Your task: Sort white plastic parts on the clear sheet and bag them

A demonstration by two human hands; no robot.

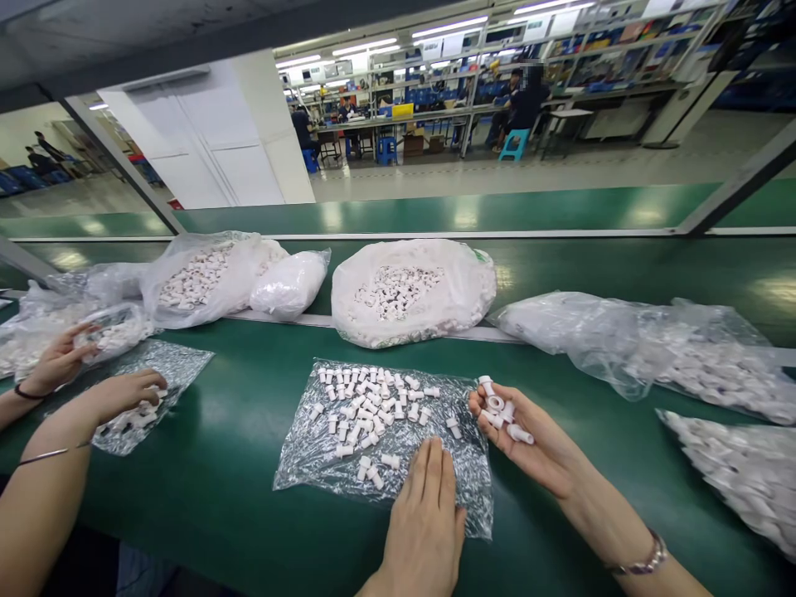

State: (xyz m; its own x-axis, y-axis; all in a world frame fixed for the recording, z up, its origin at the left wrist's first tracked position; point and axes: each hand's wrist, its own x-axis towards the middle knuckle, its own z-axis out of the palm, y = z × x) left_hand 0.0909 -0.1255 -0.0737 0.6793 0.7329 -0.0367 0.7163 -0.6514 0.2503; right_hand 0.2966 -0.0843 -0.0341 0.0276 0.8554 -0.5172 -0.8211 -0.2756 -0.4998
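Observation:
Many small white plastic parts point(366, 406) lie scattered on a clear plastic bag point(304, 456) that is spread flat on the green table point(236, 464). My left hand point(426, 514) rests palm down on the bag's lower right portion, fingers extended and side by side, just below the parts. Palm up at the bag's right edge, my right hand point(528, 439) cups several of the same white parts point(497, 406) in its curled fingers. A bracelet circles the right wrist.
Behind the flat bag stands an open bag full of white parts point(414, 294). Filled bags point(734, 373) lie to the right, others point(199, 278) to the left. At the far left, a co-worker's hands point(124, 394) handle similar parts. A metal frame point(740, 182) rises behind.

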